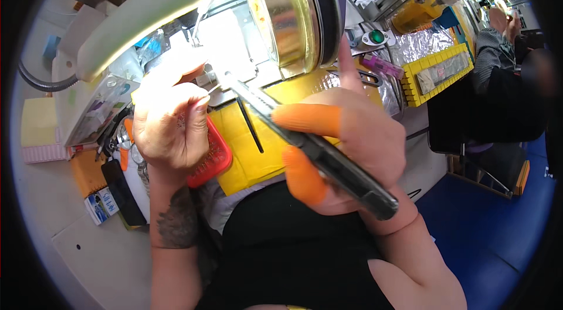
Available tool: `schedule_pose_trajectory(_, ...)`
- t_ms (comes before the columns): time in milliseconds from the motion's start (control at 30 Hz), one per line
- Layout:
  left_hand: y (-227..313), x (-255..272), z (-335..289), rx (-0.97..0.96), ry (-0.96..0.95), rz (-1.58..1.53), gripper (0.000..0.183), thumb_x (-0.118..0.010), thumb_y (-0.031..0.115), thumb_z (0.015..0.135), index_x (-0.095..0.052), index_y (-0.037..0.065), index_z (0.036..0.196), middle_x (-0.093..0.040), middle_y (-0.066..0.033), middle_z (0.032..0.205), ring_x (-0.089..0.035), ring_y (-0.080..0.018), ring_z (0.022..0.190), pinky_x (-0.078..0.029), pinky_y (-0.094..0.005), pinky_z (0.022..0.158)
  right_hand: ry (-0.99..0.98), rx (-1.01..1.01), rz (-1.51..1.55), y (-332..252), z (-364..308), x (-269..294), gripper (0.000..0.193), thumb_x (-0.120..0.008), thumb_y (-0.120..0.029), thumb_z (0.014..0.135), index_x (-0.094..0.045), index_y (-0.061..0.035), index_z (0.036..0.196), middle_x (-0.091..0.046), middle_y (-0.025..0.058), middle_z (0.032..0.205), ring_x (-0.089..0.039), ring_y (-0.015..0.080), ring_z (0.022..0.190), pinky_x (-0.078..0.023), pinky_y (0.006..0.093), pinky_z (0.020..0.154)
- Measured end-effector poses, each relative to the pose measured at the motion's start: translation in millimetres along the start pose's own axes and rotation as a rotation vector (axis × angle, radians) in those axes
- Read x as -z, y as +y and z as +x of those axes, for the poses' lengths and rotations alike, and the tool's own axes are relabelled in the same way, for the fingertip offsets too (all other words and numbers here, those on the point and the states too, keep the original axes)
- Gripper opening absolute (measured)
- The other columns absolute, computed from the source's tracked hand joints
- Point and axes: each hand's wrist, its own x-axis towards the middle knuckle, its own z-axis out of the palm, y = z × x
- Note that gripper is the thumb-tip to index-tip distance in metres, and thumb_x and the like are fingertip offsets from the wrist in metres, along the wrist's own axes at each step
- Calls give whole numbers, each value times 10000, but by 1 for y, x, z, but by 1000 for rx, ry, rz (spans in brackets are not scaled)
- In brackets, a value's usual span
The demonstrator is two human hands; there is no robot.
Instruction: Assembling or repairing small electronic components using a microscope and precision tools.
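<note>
Under the bright magnifier lamp, my left hand (173,113) is closed in a pinch, with a thin pale piece (215,88) sticking out at its fingertips; glare hides its exact shape. My right hand (352,146) wears orange finger cots on two digits and grips a black utility knife (328,160), its slim metal front pointing up-left toward the left fingertips. One finger of that hand points upward, off the handle. A red tray (218,160) with small bits in it lies beside my left wrist. Below the knife, a yellow mat (240,163) carries a thin black tool (251,125).
The large round magnifier lens (287,14) and white lamp arm (146,19) hang over the work. At right are a yellow ridged tray (437,75), an amber bottle (416,14) and a seated co-worker (492,58). A black phone (123,192) lies at left.
</note>
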Motion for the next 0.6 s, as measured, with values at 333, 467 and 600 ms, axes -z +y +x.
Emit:
schedule_pose_trajectory(333,3,-3,-2,33,-27,46,39,-639,-27,918,-616,-33,949,-672,-282,1165,-658,-364,1126,-548,-455,963,-50,-10,-93,-4,0,-5,148,-725,-169,882,-697,-45,956,-669,67,773,-664,220,675,-254,704,1160)
schedule_pose_trajectory(467,3,-1,2,7,-34,56,44,-639,-30,918,-613,-38,953,-668,-283,1171,-660,-364,1124,-553,-454,959,-106,-81,-46,-7,0,4,160,-718,-206,904,-697,-56,957,-659,53,760,-655,192,684,-199,711,1180)
schedule_pose_trajectory(600,1,-5,-5,52,48,58,200,-717,-53,793,-672,32,968,-744,-162,1081,-680,-297,1022,-486,-373,921,-2,-228,253,-9,-13,18,291,-743,-309,887,-687,-28,838,-633,42,717,-639,164,663,-258,688,1183)
